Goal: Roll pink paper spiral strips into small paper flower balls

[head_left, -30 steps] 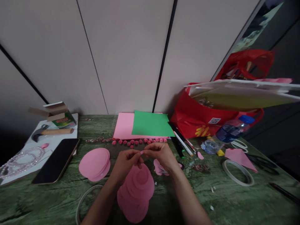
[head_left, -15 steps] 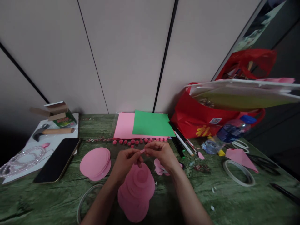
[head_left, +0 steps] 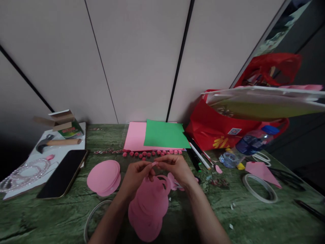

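Between my two hands, a small pink paper piece (head_left: 154,164) is pinched at the fingertips. My left hand (head_left: 138,171) closes on its left end, and my right hand (head_left: 175,166) closes on its right end. Most of the piece is covered by my fingers. Just below lies an overlapping pile of pink paper circles (head_left: 148,210). A curved pink paper band (head_left: 167,184) shows at the pile's upper right; whether it joins the held piece I cannot tell. Small pink paper cutouts (head_left: 173,182) lie beside my right wrist.
Left are a stack of pink circles (head_left: 103,178), a tape roll (head_left: 87,217), a phone (head_left: 63,174) and a hammer (head_left: 63,142). Behind lie green paper (head_left: 166,135) and red pompoms (head_left: 141,155). Right are pens (head_left: 199,156), a bottle (head_left: 250,145), a red bag (head_left: 215,125) and another tape roll (head_left: 260,188).
My hands stay nearly in place, still pinching the pink piece. The curved pink band now shows at the pile's upper right, and the small round shape on top of the pile no longer shows.
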The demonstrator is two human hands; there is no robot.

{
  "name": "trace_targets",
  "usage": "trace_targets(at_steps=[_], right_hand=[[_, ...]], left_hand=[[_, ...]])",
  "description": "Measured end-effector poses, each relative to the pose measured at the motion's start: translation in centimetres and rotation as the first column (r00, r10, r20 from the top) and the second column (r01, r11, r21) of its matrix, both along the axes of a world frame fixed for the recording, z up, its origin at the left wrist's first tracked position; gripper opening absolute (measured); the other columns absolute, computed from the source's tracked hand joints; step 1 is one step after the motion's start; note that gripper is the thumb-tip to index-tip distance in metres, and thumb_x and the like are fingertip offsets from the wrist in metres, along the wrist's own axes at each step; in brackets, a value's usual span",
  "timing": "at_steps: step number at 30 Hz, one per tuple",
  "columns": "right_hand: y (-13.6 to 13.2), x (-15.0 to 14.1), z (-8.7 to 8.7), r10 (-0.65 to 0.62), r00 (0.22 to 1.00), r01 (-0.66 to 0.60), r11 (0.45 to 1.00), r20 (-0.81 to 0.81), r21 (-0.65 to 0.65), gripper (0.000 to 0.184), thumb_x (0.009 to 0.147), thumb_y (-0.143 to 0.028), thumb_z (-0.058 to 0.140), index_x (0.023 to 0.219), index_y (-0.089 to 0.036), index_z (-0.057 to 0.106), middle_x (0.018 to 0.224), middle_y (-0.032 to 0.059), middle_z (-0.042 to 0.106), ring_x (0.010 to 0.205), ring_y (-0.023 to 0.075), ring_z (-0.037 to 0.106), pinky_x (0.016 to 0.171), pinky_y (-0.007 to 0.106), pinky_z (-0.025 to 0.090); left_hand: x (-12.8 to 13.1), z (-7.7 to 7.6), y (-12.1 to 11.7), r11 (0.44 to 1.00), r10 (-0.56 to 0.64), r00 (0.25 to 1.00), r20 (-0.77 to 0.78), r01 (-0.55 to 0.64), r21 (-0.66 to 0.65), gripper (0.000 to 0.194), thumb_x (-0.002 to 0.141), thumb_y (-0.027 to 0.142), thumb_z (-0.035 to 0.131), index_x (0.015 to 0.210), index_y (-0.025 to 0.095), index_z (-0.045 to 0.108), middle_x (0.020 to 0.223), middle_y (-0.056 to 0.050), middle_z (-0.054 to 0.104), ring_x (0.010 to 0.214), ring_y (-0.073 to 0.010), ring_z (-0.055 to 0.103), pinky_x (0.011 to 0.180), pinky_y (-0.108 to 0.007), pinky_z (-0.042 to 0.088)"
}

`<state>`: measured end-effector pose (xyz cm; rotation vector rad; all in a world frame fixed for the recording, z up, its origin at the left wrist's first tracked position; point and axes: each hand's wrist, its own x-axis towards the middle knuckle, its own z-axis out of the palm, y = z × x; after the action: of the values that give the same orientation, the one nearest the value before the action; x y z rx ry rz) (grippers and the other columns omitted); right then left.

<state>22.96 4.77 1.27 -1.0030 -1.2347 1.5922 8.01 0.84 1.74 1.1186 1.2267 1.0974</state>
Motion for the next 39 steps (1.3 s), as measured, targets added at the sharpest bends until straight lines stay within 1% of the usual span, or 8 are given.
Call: trace_targets(at_steps=[6,11,19,23,26,32,36,39], right_hand=[[0.04,-0.07,-0.05,0.004,0.999,-0.005,1.000,-0.041,-0.030,0.018,0.052,-0.024,0.076,0.067,-0.016,0.070,0.059,0.0006,0.067,0.052,0.0105,0.057,0.055,0.024,0.046],[0.02,-0.08,-0.25,-0.001,0.999,0.000,1.000,-0.048,-0.013,0.019,0.050,-0.024,0.077,0.062,-0.015,0.067,0.053,-0.0022,0.062,0.047,0.0083,0.053,0.050,0.021,0.044],[-0.04,0.08,-0.03,-0.004,1.000,0.004,1.000,-0.005,-0.007,0.019,0.053,-0.028,0.077,0.065,-0.015,0.070,0.059,0.0010,0.067,0.054,0.0121,0.059,0.056,0.025,0.048],[-0.13,-0.03,0.14,0.019,0.999,-0.021,0.998,-0.048,-0.053,0.023,0.053,-0.031,0.077,0.070,-0.016,0.071,0.063,0.0029,0.069,0.059,0.0158,0.064,0.063,0.029,0.050],[-0.11,-0.08,0.12,0.010,0.997,-0.015,0.998,-0.073,-0.060,0.024,0.051,-0.030,0.077,0.071,-0.017,0.071,0.063,0.0025,0.070,0.061,0.0165,0.065,0.065,0.030,0.051],[-0.02,0.04,-0.01,0.030,0.998,-0.032,0.999,-0.055,-0.038,0.020,0.053,-0.027,0.076,0.068,-0.016,0.070,0.063,0.0024,0.069,0.057,0.0142,0.063,0.059,0.027,0.050],[-0.01,0.01,-0.15,0.010,0.999,-0.011,1.000,-0.047,-0.024,0.022,0.052,-0.026,0.077,0.068,-0.015,0.068,0.058,-0.0001,0.066,0.052,0.0111,0.059,0.055,0.024,0.048],[-0.02,-0.03,-0.13,-0.004,1.000,0.004,1.000,-0.025,0.004,0.019,0.052,-0.025,0.077,0.065,-0.015,0.068,0.056,-0.0015,0.064,0.050,0.0094,0.056,0.053,0.023,0.046]], left_hand=[[0.08,0.05,-0.04,1.000,-0.004,1.000,-0.006,0.004,0.002,0.021,0.074,0.029,0.059,0.061,0.012,0.064,0.052,0.000,0.060,0.046,-0.0095,0.050,0.050,-0.022,0.038],[0.15,0.03,-0.09,1.000,-0.018,1.000,-0.008,0.018,0.003,0.022,0.073,0.030,0.060,0.061,0.012,0.064,0.053,0.000,0.060,0.047,-0.0095,0.050,0.051,-0.022,0.039],[0.07,0.03,0.04,1.000,-0.023,1.000,-0.015,0.024,0.016,0.023,0.075,0.029,0.057,0.061,0.013,0.063,0.052,0.000,0.060,0.048,-0.0100,0.051,0.054,-0.022,0.040],[-0.13,0.03,0.04,0.999,-0.020,1.000,-0.019,0.021,0.039,0.023,0.076,0.028,0.056,0.059,0.013,0.063,0.052,0.000,0.060,0.050,-0.0104,0.051,0.056,-0.022,0.040],[-0.14,0.08,-0.02,0.999,-0.017,0.999,-0.028,0.018,0.030,0.023,0.076,0.026,0.056,0.058,0.013,0.063,0.050,0.000,0.059,0.050,-0.0106,0.050,0.056,-0.022,0.039],[-0.03,-0.09,-0.01,0.999,-0.029,0.999,-0.021,0.030,0.027,0.023,0.076,0.028,0.057,0.059,0.013,0.063,0.052,0.000,0.059,0.050,-0.0108,0.050,0.056,-0.022,0.040],[-0.11,-0.37,0.05,0.999,-0.026,0.999,-0.030,0.027,0.030,0.022,0.076,0.028,0.057,0.060,0.013,0.064,0.053,0.000,0.060,0.050,-0.0110,0.051,0.056,-0.023,0.040],[-0.11,-0.24,0.03,0.999,-0.028,1.000,-0.014,0.028,0.025,0.023,0.075,0.029,0.057,0.059,0.013,0.063,0.053,0.000,0.060,0.049,-0.0108,0.051,0.055,-0.023,0.040]])
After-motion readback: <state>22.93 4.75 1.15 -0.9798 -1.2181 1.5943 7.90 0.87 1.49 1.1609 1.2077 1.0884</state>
